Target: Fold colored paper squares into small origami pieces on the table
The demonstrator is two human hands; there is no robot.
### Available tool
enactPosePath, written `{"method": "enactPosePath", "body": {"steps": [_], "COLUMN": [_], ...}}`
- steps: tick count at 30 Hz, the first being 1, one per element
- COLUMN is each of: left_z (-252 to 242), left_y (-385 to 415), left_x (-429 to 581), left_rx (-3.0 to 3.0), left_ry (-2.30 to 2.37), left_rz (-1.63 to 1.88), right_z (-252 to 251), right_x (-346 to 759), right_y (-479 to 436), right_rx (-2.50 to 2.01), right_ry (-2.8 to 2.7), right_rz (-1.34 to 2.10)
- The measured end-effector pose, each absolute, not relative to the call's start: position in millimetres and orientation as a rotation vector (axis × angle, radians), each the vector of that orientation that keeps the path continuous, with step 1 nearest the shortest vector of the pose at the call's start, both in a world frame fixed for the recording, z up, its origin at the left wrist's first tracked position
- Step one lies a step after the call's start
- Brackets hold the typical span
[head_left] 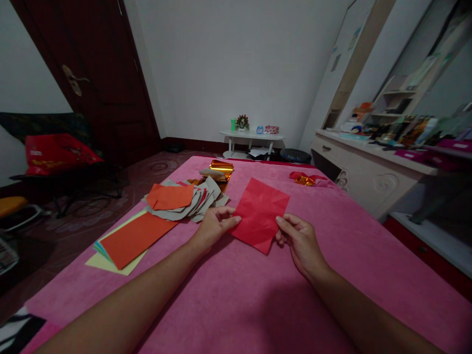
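Observation:
A square sheet of red paper (260,214) with faint creases is held above the pink cloth. My left hand (217,223) pinches its left edge between thumb and fingers. On the opposite edge, my right hand (298,241) grips the sheet the same way. Left of my left hand lies a loose heap of grey-backed paper pieces (201,204), with an orange piece (169,196) on top. Nearer to me, an orange paper sheet (138,238) rests on yellow, green and blue sheets.
The pink cloth (354,275) covers the table. Shiny gold foil (222,167) lies behind the heap, and a red and gold scrap (304,179) lies at the far right. A cluttered white dresser (368,162) stands to the right, a low white table (252,134) beyond.

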State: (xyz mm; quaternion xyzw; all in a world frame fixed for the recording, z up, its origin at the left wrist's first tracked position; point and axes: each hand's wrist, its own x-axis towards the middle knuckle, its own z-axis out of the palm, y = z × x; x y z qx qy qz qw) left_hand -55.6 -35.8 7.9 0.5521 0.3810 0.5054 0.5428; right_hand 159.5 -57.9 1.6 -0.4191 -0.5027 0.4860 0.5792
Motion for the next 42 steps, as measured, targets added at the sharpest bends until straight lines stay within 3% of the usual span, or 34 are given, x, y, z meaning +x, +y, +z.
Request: {"method": "enactPosePath", "body": {"steps": [26, 36, 42], "left_z": [7.1, 8.0, 6.5], "left_y": [-32.5, -39.4, -36.3], "left_x": [-58.0, -55.2, -55.0], "left_rx": [1.282, 1.321, 1.356], "left_ry": [0.933, 0.795, 0.918], "left_rz": [1.253, 0.984, 1.077], "right_z": [4.1, 3.2, 3.8], "right_x": [162.6, 163.5, 163.2], "right_y": [-55.5, -54.4, -54.4], "right_rx": [-0.996, -0.980, -0.994], "right_ry": [-1.054, -1.011, -1.039], "right_rz": [1.074, 1.127, 1.075]}}
